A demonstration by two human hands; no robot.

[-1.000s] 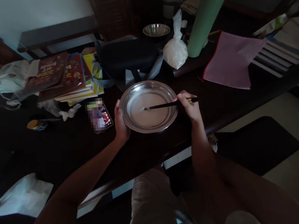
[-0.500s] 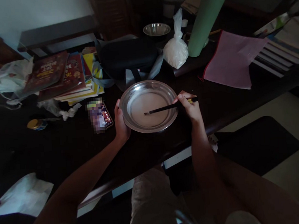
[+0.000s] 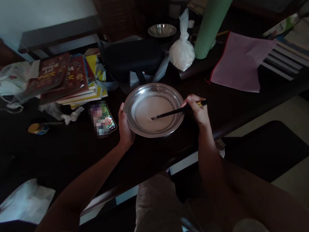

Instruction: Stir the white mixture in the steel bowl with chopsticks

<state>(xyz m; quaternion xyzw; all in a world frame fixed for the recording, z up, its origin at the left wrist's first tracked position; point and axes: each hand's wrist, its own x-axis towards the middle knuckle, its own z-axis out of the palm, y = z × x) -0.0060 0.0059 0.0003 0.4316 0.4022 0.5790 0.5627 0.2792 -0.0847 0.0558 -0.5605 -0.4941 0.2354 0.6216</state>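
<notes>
Steel plate [image 3: 131, 103] gripped by left fingers [image 3: 122, 113], right fingers [image 3: 189, 100] pinching chopsticks [image 3: 170, 112]

Dim room, light weak, from upper left w/ pale wall [image 3: 34, 11]. Dark wooden table [image 3: 65, 152] under and around fingers, cluttered. Dark bench [image 3: 58, 34] far beyond fingers, against wall. Green cylinder [image 3: 213, 17] beyond and right of fingers, leaning. Pale tiled floor [image 3: 306, 185] below-right, w/ black mat [image 3: 268, 149] on it.

Cluttered dark table [image 3: 65, 152], steel dish [image 3: 139, 95]
</notes>
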